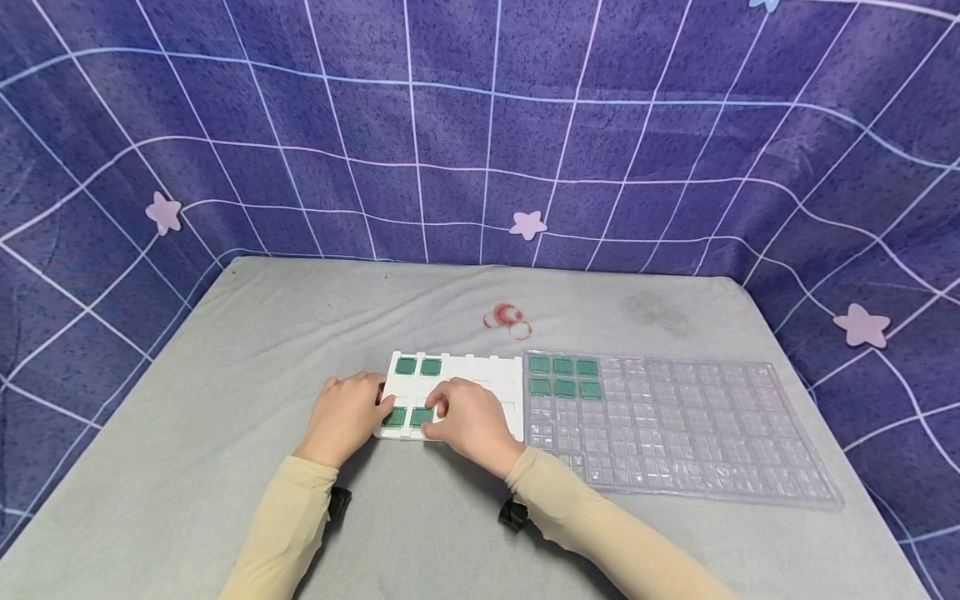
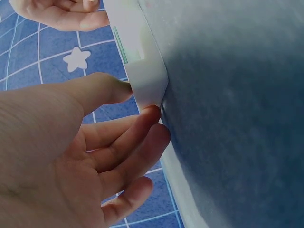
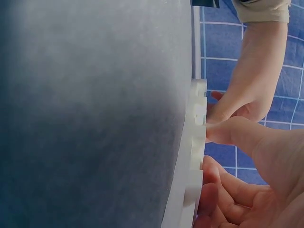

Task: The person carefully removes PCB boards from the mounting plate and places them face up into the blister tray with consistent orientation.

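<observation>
A white tray (image 1: 457, 367) lies on the table, with green circuit boards (image 1: 406, 366) at its left part, two along the far side and two along the near side. My left hand (image 1: 343, 417) grips the tray's left end; in the left wrist view its thumb (image 2: 118, 90) is on the upper edge and its fingers are at the end and side. With thumb and forefinger, my right hand (image 1: 472, 421) pinches the near-side circuit board (image 1: 422, 417) at the tray. In the right wrist view, the tray (image 3: 194, 187) hides that board.
A clear plastic tray (image 1: 675, 425) with many small pockets adjoins the white tray on the right. Several green boards (image 1: 565, 388) sit in its far-left pockets. Red marks (image 1: 507, 317) show on the grey cloth behind. A blue patterned curtain (image 1: 450, 125) surrounds the table.
</observation>
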### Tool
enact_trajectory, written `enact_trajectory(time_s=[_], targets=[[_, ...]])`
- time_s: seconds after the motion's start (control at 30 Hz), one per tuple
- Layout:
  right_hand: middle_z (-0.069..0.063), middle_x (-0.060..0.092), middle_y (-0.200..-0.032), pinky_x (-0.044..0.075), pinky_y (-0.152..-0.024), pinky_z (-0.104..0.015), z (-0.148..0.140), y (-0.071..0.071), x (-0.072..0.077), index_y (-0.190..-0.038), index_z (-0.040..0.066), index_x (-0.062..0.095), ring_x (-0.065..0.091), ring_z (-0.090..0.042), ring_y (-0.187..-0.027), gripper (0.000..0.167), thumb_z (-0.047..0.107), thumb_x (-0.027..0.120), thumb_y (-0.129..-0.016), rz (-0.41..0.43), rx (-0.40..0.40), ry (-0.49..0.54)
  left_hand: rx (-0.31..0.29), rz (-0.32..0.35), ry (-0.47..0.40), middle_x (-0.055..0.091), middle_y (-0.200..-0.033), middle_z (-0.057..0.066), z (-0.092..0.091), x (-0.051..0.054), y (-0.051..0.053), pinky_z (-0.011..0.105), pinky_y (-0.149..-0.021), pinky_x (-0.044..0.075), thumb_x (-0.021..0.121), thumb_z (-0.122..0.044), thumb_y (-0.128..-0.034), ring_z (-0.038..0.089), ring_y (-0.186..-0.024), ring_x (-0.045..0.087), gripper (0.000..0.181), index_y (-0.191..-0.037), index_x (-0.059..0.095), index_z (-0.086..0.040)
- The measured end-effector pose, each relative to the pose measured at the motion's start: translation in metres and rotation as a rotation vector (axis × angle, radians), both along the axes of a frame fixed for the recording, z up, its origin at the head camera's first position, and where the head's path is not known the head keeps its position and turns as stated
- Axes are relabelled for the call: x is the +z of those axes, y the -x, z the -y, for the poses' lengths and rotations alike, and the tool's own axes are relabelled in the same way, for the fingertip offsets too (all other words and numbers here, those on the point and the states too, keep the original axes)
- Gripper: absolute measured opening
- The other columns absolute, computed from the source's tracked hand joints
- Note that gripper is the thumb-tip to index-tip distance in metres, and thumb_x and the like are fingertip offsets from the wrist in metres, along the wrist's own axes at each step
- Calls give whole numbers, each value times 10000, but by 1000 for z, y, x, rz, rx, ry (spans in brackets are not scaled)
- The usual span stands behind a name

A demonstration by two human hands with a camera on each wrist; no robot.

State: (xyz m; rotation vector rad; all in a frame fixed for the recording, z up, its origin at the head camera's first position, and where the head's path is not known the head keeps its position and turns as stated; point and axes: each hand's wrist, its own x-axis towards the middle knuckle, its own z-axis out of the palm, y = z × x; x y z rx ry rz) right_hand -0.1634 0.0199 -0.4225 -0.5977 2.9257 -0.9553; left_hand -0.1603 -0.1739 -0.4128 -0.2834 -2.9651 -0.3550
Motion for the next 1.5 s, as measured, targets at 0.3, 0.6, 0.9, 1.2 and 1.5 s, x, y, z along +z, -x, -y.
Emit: enact_trajectory(time_s=[0.3,0.6,0.9,1.2,1.5], targets=[[105,587,-758,343,-577,-193,0,0,2,-920,165,747,456,-16,-641,226,243,837,-727,16,1,-11,-1,5,-3,662,-776,65,0,1,0,478,-775,442,711,-182,-914,246,-707,636,149,-803,656,-99],[93,617,-768,357,-592,-192,-2,-1,4,-940,157,756,465,-13,-646,228,238,842,-745,64,5,29,1,14,6,654,-769,59,0,2,-1,466,-767,433,712,-182,-916,239,-703,635,143,-813,663,-97],[94,624,-767,365,-595,-200,-2,1,4,-949,167,757,474,-20,-645,234,251,849,-751,82,6,32,2,19,0,682,-808,71,0,2,-1,475,-788,440,708,-183,-920,255,-737,658,132,-825,670,-101],[80,633,-773,367,-595,-201,-3,1,4,-948,157,752,475,-23,-643,235,236,850,-750,80,14,52,3,21,-1,675,-797,64,0,1,0,471,-783,437,710,-188,-920,248,-725,649,152,-801,655,-112],[51,642,-803,378,-604,-199,-5,2,5,-962,155,737,476,-25,-657,235,236,839,-767,85,24,58,6,36,-6,687,-825,69,1,0,1,470,-791,433,704,-199,-923,240,-732,646,129,-865,685,-86]])
